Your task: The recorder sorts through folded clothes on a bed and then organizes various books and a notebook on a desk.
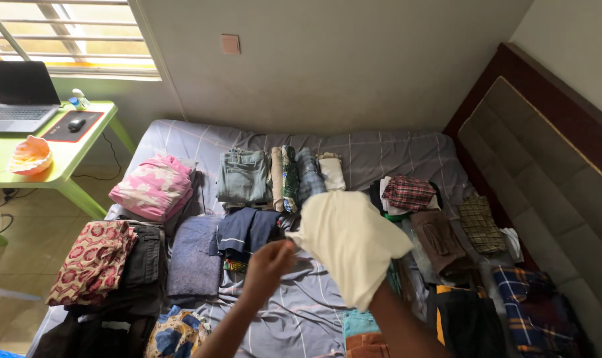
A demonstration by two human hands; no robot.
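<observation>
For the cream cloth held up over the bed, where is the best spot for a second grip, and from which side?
Probably the loose lower edge of the cream cloth, approached from below. The left hand already pinches its left corner and the right arm is hidden under the drape, so the hanging hem is the free, reachable part.

I saw a cream garment (350,242) over a grey sheet with pale lines (301,311), a pink-and-white blanket (153,187), a red floral cloth (92,260), faded blue jeans (243,176), a red plaid shirt (409,192), and a lime-green desk (62,159).
</observation>
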